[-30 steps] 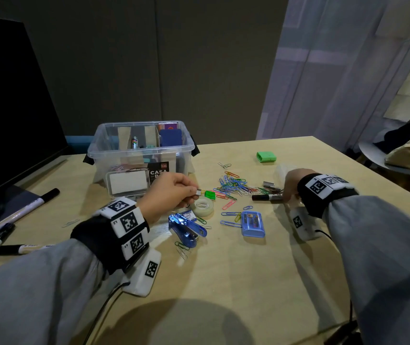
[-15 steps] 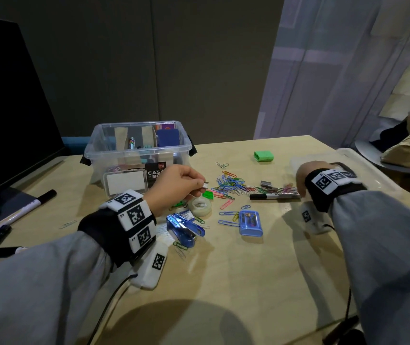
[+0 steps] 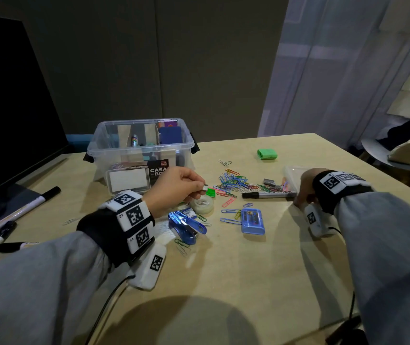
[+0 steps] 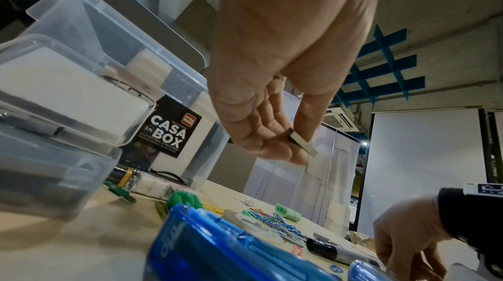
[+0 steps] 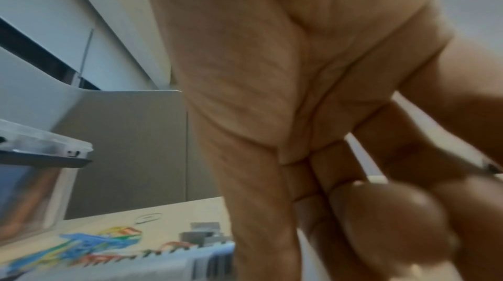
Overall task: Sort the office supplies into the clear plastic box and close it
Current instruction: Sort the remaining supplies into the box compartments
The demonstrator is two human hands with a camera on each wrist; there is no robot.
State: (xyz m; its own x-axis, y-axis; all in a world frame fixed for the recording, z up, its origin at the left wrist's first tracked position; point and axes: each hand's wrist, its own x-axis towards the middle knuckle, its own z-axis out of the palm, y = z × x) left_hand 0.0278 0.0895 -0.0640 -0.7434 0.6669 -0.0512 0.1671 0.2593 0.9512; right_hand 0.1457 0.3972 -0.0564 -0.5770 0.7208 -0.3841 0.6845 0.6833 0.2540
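Note:
The clear plastic box (image 3: 94,155) stands open at the back left with supplies inside. Just in front of it my left hand (image 3: 200,189) pinches a small silver strip of staples (image 4: 300,144) between thumb and forefinger, above the tape roll (image 3: 202,204). My right hand (image 3: 300,192) is down on the table at the tail end of the black-capped marker (image 3: 268,194). The right wrist view is blurred and does not show whether that hand holds the marker. Coloured paper clips (image 3: 233,181) lie scattered between the hands.
A blue stapler (image 3: 186,226), a blue staple case (image 3: 252,220), grey staple strips (image 3: 269,182) and a green sharpener (image 3: 266,154) lie on the table. A small clear card case (image 3: 128,179) leans on the box front. More markers (image 3: 24,207) lie left, by the monitor (image 3: 12,108).
My right hand left the marker, moved right, then came back to its tail end. My left hand stays in front of the box, still pinching the staple strip.

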